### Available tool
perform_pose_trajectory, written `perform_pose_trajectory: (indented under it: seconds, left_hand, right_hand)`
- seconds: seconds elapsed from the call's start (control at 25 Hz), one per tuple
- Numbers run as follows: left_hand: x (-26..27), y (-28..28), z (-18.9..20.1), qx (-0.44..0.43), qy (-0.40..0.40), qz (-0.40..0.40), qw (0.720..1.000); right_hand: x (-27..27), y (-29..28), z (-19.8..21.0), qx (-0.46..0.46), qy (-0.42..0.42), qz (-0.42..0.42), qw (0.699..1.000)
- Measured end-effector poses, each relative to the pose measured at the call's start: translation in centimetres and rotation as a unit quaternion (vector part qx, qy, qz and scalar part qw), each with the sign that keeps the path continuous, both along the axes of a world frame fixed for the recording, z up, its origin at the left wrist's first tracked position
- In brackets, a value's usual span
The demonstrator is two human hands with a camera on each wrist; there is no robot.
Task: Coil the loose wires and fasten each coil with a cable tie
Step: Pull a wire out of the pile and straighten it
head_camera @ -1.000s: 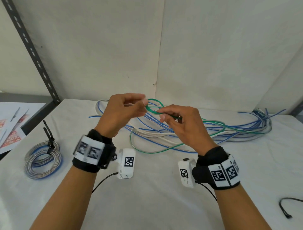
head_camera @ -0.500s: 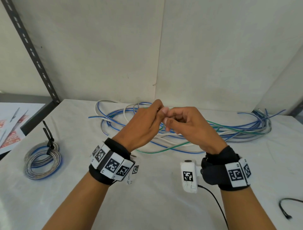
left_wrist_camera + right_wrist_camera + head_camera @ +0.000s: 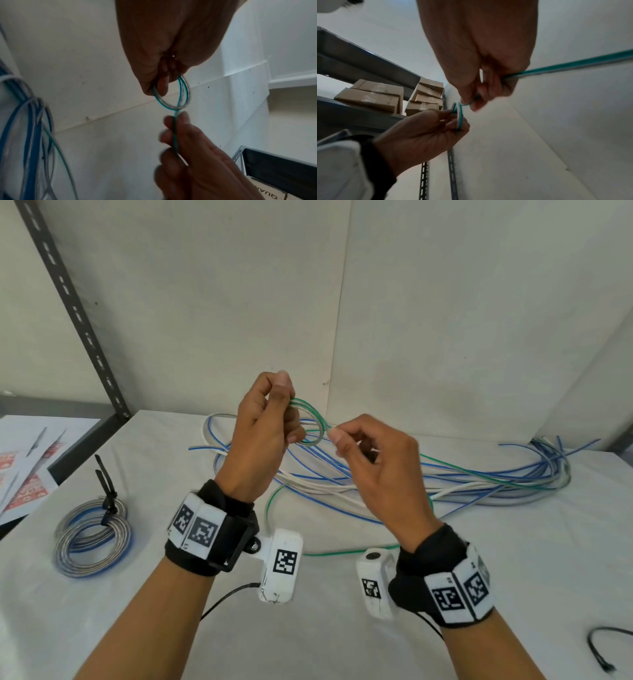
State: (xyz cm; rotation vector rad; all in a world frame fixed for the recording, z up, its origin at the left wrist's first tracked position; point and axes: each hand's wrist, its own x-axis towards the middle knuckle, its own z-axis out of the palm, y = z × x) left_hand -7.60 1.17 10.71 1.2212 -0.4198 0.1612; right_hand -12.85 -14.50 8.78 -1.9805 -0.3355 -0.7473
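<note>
My left hand [image 3: 274, 419] is raised above the table and pinches a small coil of green wire [image 3: 313, 422], a couple of loops wide; the same coil [image 3: 173, 97] hangs from its fingers in the left wrist view. My right hand [image 3: 356, 443] pinches the green wire's running length [image 3: 175, 135] just beside the coil, and that length [image 3: 573, 67] trails off behind the hand. The rest of the green wire [image 3: 479, 474] lies across a loose tangle of blue and white wires [image 3: 445, 484] on the table.
A finished blue-and-silver coil [image 3: 92, 537] with a black cable tie [image 3: 106, 487] lies at the left of the white table [image 3: 308, 628]. Another black cable tie [image 3: 603, 652] lies at the right front. Papers [image 3: 24, 467] and a shelf upright [image 3: 75, 309] stand left.
The hands had come together low over the wires; now the left hand has risen with the small green coil and the right has drawn apart, feeding wire onto it.
</note>
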Motion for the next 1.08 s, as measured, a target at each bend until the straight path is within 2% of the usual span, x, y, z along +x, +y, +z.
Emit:
perform_pose_trajectory:
  seconds: [0.12,0.28,0.52,0.6,0.8,0.96,1.04,1.08]
  left_hand:
    - [-0.2,-0.1,0.3,-0.051,0.033,0.000,0.998]
    - [-0.2,-0.3,0.1,-0.024,0.017,0.015,0.999]
    - [-0.7,-0.7,0.2,0.036,-0.025,0.084,0.996]
    - [-0.8,-0.6,0.4,0.020,-0.014,0.071,0.997]
    - [-1.0,-1.2,0.5,-0.050,0.050,0.031,0.997]
    - [-1.5,-2.3,0.2,-0.131,0.114,-0.047,0.984]
    - [-1.1,-2.1,0.0,-0.076,0.111,-0.070,0.988]
    - [-0.8,-1.8,-0.3,0.000,0.084,-0.066,0.994]
  right_hand:
    - [0.0,1.2,-0.9,0.021,0.011,0.004,1.000]
    - [-0.2,1.3,-0.3,0.121,-0.005,0.001,0.993]
    - [-0.4,1.1,-0.4,0.092,-0.050,-0.013,0.994]
    - [-0.3,1.2,-0.5,0.081,-0.053,-0.016,0.995]
    - [-0.1,1.0,-0.7,0.098,-0.002,0.008,0.995]
    - [0.1,1.1,-0.8,0.098,-0.018,-0.027,0.995]
    - [0.4,-0.3,-0.2,0.060,-0.011,-0.029,0.998]
    - [0.4,-1.4,0.2,0.021,0.005,-0.020,1.000]
